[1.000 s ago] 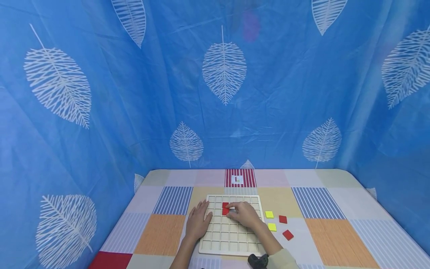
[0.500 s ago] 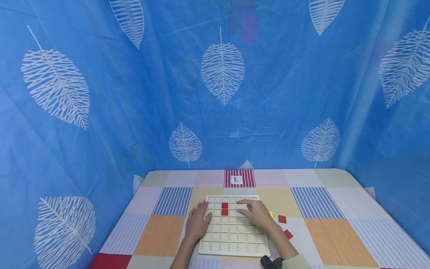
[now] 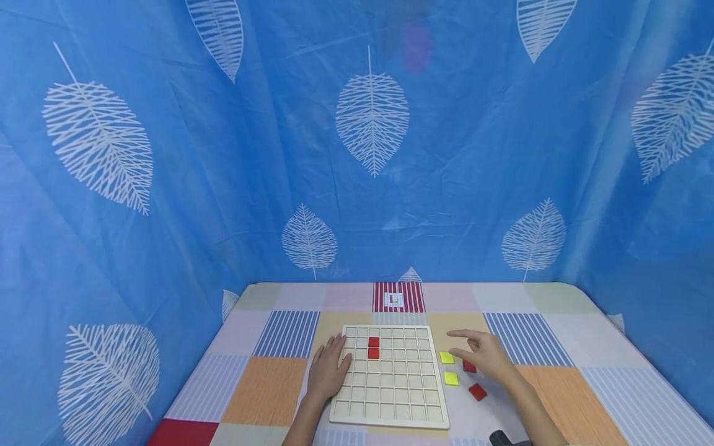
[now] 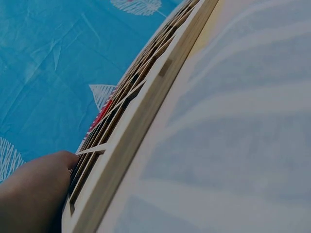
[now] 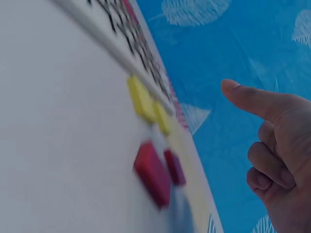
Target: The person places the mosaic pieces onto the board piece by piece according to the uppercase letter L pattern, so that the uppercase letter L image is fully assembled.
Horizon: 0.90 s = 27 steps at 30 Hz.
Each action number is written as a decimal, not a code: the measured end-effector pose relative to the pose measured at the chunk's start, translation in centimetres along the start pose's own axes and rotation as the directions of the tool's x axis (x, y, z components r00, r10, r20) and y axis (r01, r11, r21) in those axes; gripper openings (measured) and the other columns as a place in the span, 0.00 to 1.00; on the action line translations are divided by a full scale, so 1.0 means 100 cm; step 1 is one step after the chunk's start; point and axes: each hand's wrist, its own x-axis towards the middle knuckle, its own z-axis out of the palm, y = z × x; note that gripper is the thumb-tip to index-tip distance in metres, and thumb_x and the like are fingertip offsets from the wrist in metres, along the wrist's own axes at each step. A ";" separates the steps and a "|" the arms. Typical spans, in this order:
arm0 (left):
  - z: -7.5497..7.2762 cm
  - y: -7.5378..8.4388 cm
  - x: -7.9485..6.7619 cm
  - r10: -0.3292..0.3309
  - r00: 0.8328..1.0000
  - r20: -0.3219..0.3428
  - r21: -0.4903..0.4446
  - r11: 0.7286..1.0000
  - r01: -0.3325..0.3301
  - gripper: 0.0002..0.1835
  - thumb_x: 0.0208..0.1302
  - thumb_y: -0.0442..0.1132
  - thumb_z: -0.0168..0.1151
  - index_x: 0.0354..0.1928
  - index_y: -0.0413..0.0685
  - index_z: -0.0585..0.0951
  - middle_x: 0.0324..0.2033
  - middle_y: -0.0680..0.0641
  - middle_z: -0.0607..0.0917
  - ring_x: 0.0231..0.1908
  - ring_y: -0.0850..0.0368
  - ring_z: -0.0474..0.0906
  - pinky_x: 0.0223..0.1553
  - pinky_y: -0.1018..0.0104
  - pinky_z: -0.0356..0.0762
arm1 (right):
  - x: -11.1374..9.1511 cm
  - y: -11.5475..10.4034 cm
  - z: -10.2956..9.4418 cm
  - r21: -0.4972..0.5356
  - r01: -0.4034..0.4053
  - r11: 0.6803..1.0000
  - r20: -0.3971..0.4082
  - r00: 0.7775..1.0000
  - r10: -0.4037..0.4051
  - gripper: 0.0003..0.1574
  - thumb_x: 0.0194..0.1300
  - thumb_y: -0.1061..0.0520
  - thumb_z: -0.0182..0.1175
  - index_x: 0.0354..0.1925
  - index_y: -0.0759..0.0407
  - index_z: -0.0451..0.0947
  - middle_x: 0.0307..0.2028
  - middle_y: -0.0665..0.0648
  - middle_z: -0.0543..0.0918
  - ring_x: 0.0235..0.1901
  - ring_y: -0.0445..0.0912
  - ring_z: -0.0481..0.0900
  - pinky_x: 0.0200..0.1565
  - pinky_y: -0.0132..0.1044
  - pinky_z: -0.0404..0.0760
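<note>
A pale grid board [image 3: 387, 411] lies on the table, with two red square tiles in neighbouring cells of one column, a farther tile [image 3: 374, 341] and a nearer tile [image 3: 374, 353]. My left hand [image 3: 329, 370] rests along the board's left edge, fingers extended; its thumb [image 4: 63, 159] reaches the grid. Off the board's right side, my right hand [image 3: 486, 356] hovers over the loose tiles, holding nothing. Its index finger and thumb are spread apart, the other fingers curled. Below the fingertips lie a yellow tile [image 3: 446, 358] and a partly covered red tile [image 3: 470, 367].
Closer to me are a second yellow tile [image 3: 451, 378] and a second loose red tile [image 3: 477, 392]. A small card with a grid pattern [image 3: 393, 300] lies at the table's far side. Blue leaf-print curtain [image 3: 446, 155] encloses the table at the back and sides.
My right hand has left the red tiles on the board and moved right, over the loose tiles. My left hand has stayed at the board's left edge.
</note>
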 end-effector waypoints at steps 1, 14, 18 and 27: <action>0.000 0.000 0.000 -0.001 1.000 0.000 -0.001 1.000 0.001 0.26 0.66 0.47 0.50 0.63 0.42 0.68 0.63 0.42 0.68 0.64 0.45 0.60 0.65 0.49 0.51 | -0.002 0.005 -0.003 -0.003 -0.012 1.000 0.008 1.000 0.012 0.24 0.49 0.53 0.71 0.46 0.55 0.82 0.11 0.46 0.55 0.11 0.37 0.50 0.12 0.27 0.53; 0.000 0.001 -0.001 0.005 1.000 -0.014 0.001 1.000 -0.005 0.26 0.66 0.47 0.50 0.63 0.42 0.69 0.62 0.42 0.69 0.64 0.45 0.60 0.65 0.49 0.52 | -0.019 0.052 -0.015 0.013 -0.220 0.975 0.169 0.962 0.215 0.29 0.43 0.46 0.73 0.46 0.51 0.82 0.19 0.54 0.67 0.16 0.42 0.59 0.16 0.29 0.59; 0.002 0.000 -0.001 0.001 1.000 -0.007 -0.001 1.000 -0.001 0.26 0.66 0.47 0.49 0.63 0.42 0.69 0.62 0.42 0.69 0.64 0.46 0.59 0.65 0.49 0.51 | -0.021 0.054 -0.013 0.013 -0.248 0.969 0.172 0.955 0.242 0.28 0.40 0.46 0.74 0.44 0.50 0.83 0.24 0.52 0.71 0.18 0.43 0.59 0.18 0.30 0.60; 0.002 0.000 -0.002 0.005 1.000 -0.015 0.003 1.000 -0.005 0.26 0.66 0.47 0.49 0.62 0.41 0.69 0.62 0.42 0.69 0.64 0.45 0.60 0.65 0.49 0.51 | -0.020 0.055 -0.010 -0.006 -0.263 0.965 0.165 0.951 0.261 0.23 0.43 0.48 0.73 0.42 0.49 0.84 0.16 0.52 0.63 0.18 0.45 0.60 0.18 0.30 0.60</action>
